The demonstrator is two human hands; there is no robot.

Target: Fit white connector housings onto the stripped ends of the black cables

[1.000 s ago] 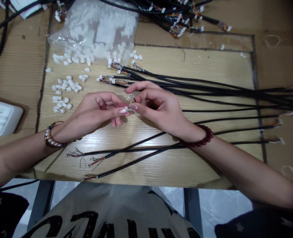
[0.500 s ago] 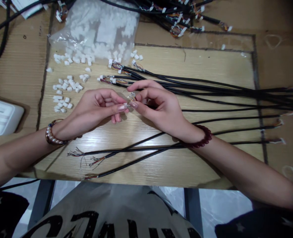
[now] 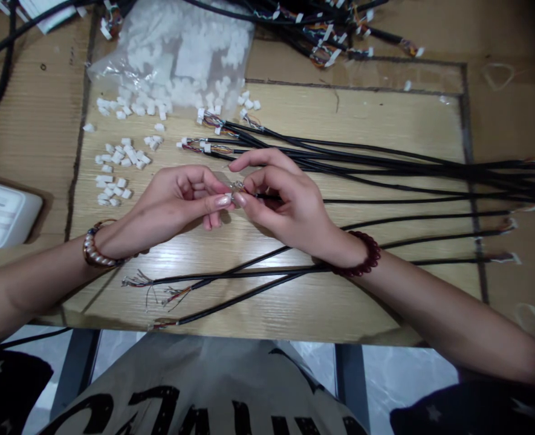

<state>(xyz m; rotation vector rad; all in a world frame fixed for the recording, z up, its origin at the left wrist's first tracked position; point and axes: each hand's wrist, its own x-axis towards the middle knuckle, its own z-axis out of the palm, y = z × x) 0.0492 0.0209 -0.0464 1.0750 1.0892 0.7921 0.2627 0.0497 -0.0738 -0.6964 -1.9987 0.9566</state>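
Observation:
My left hand [image 3: 183, 196] is closed, thumb and forefinger pinching a small white connector housing [image 3: 231, 197] that is mostly covered by the fingertips. Facing it, my right hand [image 3: 285, 193] pinches the thin wires [image 3: 237, 185] at the end of a black cable [image 3: 362, 201], which runs off to the right from under the hand. The fingertips of both hands nearly touch where wires and housing meet; how far any wire sits inside cannot be seen. Below the hands lie several black cables with bare, fanned wire ends [image 3: 138, 279].
Loose white connector housings [image 3: 129, 154] lie in small piles on the left, before a clear plastic bag [image 3: 171, 54] full of more. Cables with white connectors [image 3: 204, 115] lie behind my hands. A white box-shaped device [image 3: 4, 211] stands far left; a cable bundle [image 3: 321, 30] is at the back.
My right hand has shifted slightly left, bringing its fingertips and the wires closer to the left fingertips. The left hand stays almost in place, still pinching.

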